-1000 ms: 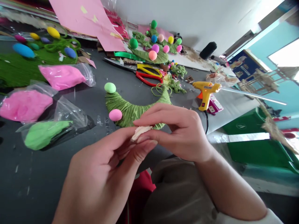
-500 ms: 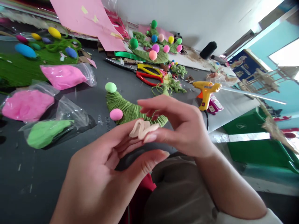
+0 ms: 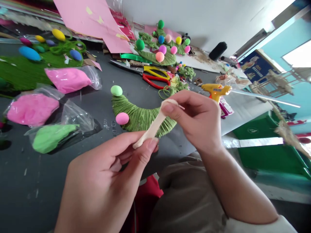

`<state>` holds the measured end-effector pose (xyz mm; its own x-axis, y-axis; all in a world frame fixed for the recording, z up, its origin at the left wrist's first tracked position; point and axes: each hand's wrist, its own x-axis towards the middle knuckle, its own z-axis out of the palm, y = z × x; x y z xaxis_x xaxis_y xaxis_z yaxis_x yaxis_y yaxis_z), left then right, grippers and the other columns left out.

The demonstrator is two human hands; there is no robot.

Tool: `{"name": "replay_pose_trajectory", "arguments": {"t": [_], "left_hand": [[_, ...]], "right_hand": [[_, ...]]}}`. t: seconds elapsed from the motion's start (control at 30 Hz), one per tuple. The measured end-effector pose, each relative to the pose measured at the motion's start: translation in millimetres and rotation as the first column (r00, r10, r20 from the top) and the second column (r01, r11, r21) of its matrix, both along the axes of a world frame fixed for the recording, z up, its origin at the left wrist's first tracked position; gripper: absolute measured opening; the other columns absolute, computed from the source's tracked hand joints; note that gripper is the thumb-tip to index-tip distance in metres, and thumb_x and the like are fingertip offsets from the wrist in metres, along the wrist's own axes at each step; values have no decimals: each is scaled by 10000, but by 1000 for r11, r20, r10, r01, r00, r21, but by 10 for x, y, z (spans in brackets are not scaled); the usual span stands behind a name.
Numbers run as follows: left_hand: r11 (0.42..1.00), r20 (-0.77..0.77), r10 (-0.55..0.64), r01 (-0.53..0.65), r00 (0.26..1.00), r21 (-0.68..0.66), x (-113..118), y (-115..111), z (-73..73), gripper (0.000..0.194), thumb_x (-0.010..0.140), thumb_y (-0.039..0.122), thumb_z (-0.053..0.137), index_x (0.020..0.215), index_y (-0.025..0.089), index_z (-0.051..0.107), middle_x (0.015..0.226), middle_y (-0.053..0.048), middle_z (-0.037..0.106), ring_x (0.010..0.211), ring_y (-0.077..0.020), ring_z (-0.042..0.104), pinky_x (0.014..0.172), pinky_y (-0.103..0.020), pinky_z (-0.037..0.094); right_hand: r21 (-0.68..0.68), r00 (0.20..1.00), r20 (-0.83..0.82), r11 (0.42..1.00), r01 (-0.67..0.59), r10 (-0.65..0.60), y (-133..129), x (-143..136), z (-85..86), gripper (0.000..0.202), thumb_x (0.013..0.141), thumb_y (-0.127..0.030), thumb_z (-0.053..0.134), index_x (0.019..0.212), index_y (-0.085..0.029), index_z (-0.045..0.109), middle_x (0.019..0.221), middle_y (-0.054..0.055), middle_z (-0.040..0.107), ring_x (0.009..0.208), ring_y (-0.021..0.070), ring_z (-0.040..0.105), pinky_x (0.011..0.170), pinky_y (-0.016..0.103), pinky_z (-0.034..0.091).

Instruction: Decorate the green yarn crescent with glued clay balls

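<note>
A cream-coloured strip of soft modelling clay (image 3: pixel 153 127) is stretched slantwise between my two hands. My left hand (image 3: pixel 116 161) pinches its lower end between thumb and fingers. The upper end is pinched by my right hand (image 3: pixel 196 118), where the clay bends over the fingertips. Just behind the strip lies a crescent shape wound with green yarn (image 3: pixel 136 115), partly hidden by the clay and my right hand. A light green ball (image 3: pixel 116 91) sits at the crescent's upper tip and a pink ball (image 3: pixel 122 118) on its left edge.
Bags of pink clay (image 3: pixel 32 108) and green clay (image 3: pixel 52 139) lie at the left. Scissors with red and yellow handles (image 3: pixel 155 77) rest behind the crescent. A yellow glue gun (image 3: pixel 216 90) is at the right, and yarn pieces with coloured balls (image 3: pixel 161 58) stand at the back.
The folded clay between my fingers has been pulled out into a long strip. My right hand has moved up and right with one end, while my left thumb has closed on the other.
</note>
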<state>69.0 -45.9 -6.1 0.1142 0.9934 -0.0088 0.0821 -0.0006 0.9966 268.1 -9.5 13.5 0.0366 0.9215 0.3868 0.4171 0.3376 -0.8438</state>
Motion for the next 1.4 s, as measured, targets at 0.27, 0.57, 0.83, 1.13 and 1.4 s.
{"name": "replay_pose_trajectory", "arguments": {"t": [0.27,0.57,0.83,1.13,1.4], "left_hand": [[992,173,-109,118,979,-40,88,30,54,252,833,240,891,1035,384,844,1002,113,857,864,-86,826,688,-16,570],[988,-60,3,6,998,154,51,42,33,132,933,279,805,1023,356,863,806,114,827,593,-36,721,522,-30,499],[987,309,-77,116,948,-109,103,50,55,391,815,236,915,1168,366,810,1140,96,839,1041,-120,812,834,-98,630],[996,-8,-51,51,999,69,36,60,94,63,922,309,817,880,263,819,787,69,811,664,-107,752,551,-131,565],[997,186,-17,31,982,-74,60,70,144,292,854,242,868,1144,265,835,1128,-24,846,999,-226,824,817,-254,684]], "right_hand": [[-65,945,94,949,-308,313,-56,-55,-24,310,884,-395,868,1163,-267,826,1145,45,798,1054,200,756,944,349,632],[-14,995,64,997,-77,78,-28,-95,-22,129,908,-395,838,887,-269,821,874,8,793,820,182,748,738,328,654],[-51,983,64,984,-169,172,2,-63,-24,393,844,-457,890,1187,-286,804,1094,26,794,1012,217,768,834,330,659],[15,979,119,986,-166,163,-84,-220,14,42,911,-318,841,898,-278,844,916,-7,804,850,168,748,763,307,632],[-38,998,-40,998,-44,43,59,-61,-24,181,872,-373,878,1022,-277,844,948,-1,803,890,186,747,715,295,623]]}}
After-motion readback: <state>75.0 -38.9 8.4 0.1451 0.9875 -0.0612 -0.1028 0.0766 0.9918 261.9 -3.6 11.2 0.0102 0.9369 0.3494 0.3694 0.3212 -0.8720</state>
